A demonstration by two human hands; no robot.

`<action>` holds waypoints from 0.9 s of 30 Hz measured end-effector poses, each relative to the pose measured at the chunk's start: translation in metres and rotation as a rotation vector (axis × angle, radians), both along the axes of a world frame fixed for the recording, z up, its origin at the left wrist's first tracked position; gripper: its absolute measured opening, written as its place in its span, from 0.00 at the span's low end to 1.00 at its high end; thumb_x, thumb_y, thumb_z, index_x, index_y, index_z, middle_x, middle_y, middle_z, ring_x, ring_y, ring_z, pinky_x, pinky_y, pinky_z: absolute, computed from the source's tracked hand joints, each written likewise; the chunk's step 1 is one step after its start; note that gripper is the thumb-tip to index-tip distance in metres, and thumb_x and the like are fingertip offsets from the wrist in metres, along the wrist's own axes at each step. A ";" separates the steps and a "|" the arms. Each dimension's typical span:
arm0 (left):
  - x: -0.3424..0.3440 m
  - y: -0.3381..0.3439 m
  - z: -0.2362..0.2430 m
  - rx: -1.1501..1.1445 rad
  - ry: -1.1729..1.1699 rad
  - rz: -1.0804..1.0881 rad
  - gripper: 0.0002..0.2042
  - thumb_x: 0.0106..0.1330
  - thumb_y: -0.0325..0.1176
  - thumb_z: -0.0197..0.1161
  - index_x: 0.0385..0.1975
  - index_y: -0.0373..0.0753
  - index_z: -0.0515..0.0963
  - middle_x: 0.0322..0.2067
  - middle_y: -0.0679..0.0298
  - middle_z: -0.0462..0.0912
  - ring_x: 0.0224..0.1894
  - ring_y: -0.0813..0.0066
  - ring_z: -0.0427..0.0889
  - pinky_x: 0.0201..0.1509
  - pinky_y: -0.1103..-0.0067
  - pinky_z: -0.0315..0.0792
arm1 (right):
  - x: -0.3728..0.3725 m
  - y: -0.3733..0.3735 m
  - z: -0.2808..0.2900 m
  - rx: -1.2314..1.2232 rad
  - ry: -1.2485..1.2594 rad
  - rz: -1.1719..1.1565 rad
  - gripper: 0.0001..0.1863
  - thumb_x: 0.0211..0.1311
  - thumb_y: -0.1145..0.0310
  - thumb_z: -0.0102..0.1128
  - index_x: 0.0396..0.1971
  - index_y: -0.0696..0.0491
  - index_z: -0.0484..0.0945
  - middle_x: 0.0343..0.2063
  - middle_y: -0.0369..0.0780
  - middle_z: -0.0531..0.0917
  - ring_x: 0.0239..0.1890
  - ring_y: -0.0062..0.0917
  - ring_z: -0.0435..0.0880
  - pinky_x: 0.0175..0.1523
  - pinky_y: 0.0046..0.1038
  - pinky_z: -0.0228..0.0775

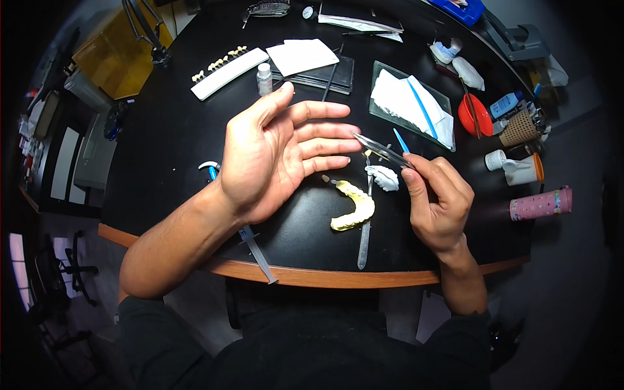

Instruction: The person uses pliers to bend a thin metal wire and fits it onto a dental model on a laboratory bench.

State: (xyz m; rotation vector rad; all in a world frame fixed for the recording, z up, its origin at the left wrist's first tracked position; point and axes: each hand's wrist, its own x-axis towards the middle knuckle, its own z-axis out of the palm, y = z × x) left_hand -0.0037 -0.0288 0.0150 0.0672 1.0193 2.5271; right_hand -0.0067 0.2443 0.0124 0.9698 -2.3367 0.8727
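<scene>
My left hand [273, 156] is raised palm up, fingers apart and holding nothing visible. My right hand [435, 201] grips metal tweezers [378, 147], whose tips meet my left hand's fingers. A blue pointed tool [400, 139] is just behind the tweezers, its lower part hidden. Below lie a yellow dental arch model [361, 211], a white moulded piece [385, 179], a narrow metal spatula [364, 247] and a small tooth-like piece [325, 178]. A clear syringe [259, 257] lies partly under my left forearm.
The black desk [156, 182] holds a tooth-sample strip [227, 75], a bottle [264, 79], paper pads [300, 55], a glass slab with paper [400, 97], a red bowl [474, 114], jars [520, 170] and a pink tumbler [539, 203]. A lamp arm [149, 36] stands back left.
</scene>
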 end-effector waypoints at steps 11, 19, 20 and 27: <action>0.000 0.000 -0.001 0.012 0.036 0.043 0.37 0.82 0.54 0.32 0.63 0.18 0.69 0.58 0.36 0.78 0.63 0.52 0.80 0.73 0.63 0.70 | 0.005 0.002 0.006 -0.212 0.110 0.078 0.08 0.64 0.78 0.69 0.42 0.63 0.86 0.21 0.37 0.78 0.19 0.15 0.72 0.22 0.21 0.58; 0.001 -0.001 0.003 0.065 0.068 0.048 0.36 0.82 0.53 0.32 0.64 0.19 0.68 0.58 0.36 0.78 0.63 0.52 0.79 0.73 0.64 0.70 | 0.008 0.003 0.009 -0.157 0.129 0.143 0.09 0.62 0.79 0.69 0.41 0.65 0.86 0.21 0.39 0.81 0.20 0.21 0.79 0.25 0.20 0.68; 0.001 -0.001 0.003 0.066 0.069 0.038 0.36 0.82 0.52 0.32 0.64 0.19 0.68 0.58 0.36 0.78 0.63 0.52 0.79 0.73 0.63 0.70 | 0.011 0.004 0.008 -0.198 0.173 0.176 0.09 0.62 0.78 0.70 0.41 0.65 0.86 0.22 0.39 0.82 0.21 0.21 0.79 0.26 0.20 0.68; 0.001 -0.003 0.003 0.045 0.051 0.044 0.35 0.82 0.52 0.31 0.65 0.21 0.68 0.59 0.37 0.78 0.64 0.53 0.79 0.72 0.64 0.70 | 0.008 -0.004 0.005 -0.176 0.091 0.121 0.09 0.61 0.79 0.71 0.41 0.65 0.86 0.22 0.40 0.79 0.20 0.21 0.75 0.24 0.23 0.63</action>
